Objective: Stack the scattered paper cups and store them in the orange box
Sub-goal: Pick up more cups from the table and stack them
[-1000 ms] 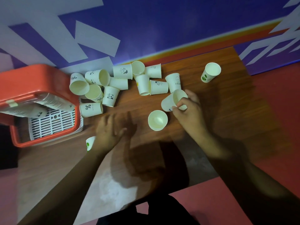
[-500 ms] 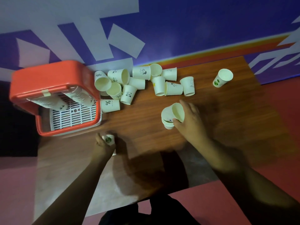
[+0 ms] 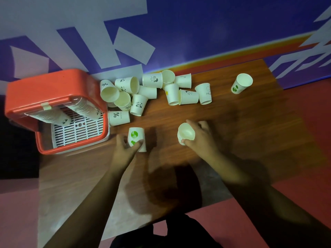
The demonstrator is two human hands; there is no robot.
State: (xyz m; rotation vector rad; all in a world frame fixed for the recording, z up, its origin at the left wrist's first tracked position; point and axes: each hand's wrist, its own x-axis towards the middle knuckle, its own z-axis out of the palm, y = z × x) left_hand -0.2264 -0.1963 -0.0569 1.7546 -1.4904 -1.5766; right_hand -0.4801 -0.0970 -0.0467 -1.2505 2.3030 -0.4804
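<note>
On the wooden tabletop (image 3: 250,126), our left grip (image 3: 125,151) pinches a green-dotted cup (image 3: 135,137); our right grip (image 3: 202,140) clasps nested cups (image 3: 186,134).

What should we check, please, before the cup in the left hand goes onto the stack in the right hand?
1. Left hand grip on the green-dot cup: ok, fingers curl round it.
2. Right hand grip on the stack: ok, its open mouth is showing.
3. Which end of the green-dot cup faces the stack: cannot tell.
4. Table between the hands: ok, bare wood.
5. Orange box open with room: ok, two long stacks lie inside and the grid floor shows.
6. All cups gathered: not ok, scattered cups lie by the wall.
</note>
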